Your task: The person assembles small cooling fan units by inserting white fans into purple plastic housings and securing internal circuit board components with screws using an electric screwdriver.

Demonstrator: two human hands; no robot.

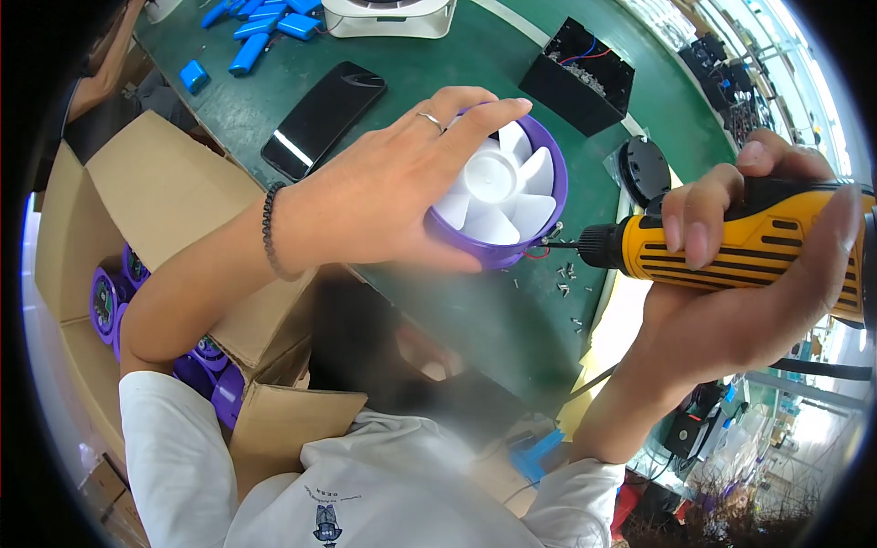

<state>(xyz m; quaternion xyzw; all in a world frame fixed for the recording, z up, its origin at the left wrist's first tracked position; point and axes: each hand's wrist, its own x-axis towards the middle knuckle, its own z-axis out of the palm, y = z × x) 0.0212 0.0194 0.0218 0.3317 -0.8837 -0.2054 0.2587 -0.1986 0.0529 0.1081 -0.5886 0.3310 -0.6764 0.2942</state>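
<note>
My left hand (402,178) is wrapped round a purple round fan housing (559,187) with white blades (493,178). The housing is tilted so its blades face up. In my right hand (731,237) is a yellow and black electric screwdriver (722,256), pointing left. Its thin bit meets the lower right rim of the housing, beside a small screw and a red wire (537,254). Whether the bit sits in a screw head is too small to tell. Several loose screws (565,279) lie on the green table just below the bit.
An open cardboard box (174,183) with several purple housings (105,297) stands at the left. A black phone (324,119), blue battery packs (265,23), a white appliance part (388,18), a black box of screws (580,78) and a black round part (645,169) lie on the green table (438,68).
</note>
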